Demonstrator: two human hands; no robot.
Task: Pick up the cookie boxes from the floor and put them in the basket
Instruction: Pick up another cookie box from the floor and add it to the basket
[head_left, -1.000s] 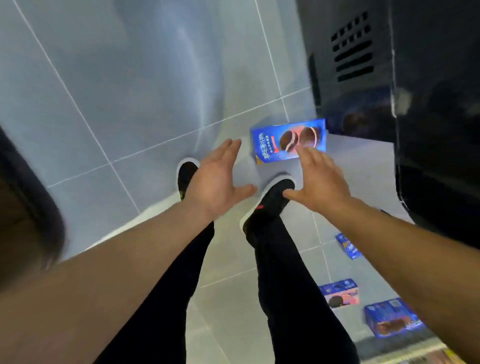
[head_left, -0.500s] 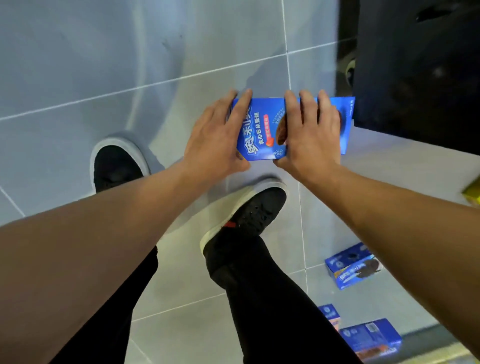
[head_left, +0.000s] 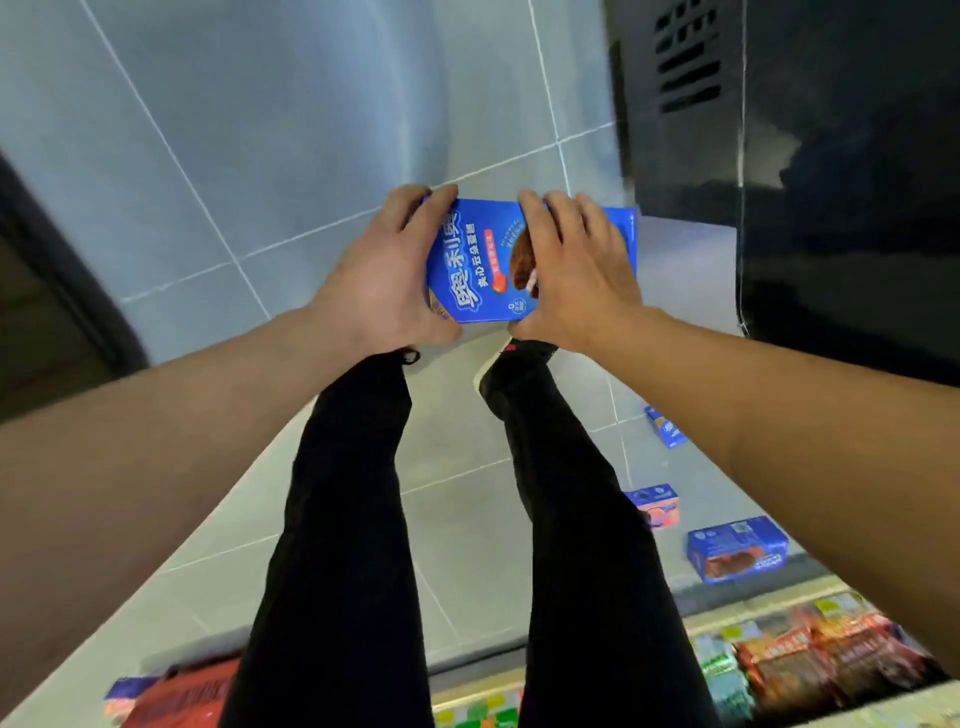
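A blue cookie box (head_left: 480, 270) with white lettering is held up in front of me by both hands. My left hand (head_left: 384, 275) grips its left end, fingers over the top edge and thumb under the bottom. My right hand (head_left: 576, 273) covers the box's right half, fingers curled over the far edge. Three more blue cookie boxes lie on the grey tile floor at the lower right: a small one (head_left: 667, 428), a second (head_left: 655, 505) and a larger one (head_left: 737, 548). No basket is in view.
A black cabinet (head_left: 810, 156) with vent slots stands at the upper right. My legs in black trousers (head_left: 353, 519) fill the lower middle. Shelf goods (head_left: 810, 660) in bright packets run along the bottom edge. A dark object (head_left: 47, 312) sits at the left.
One second ago both hands reached open toward the box on the floor. They closed on it, and now it is lifted off the floor as the view rises.
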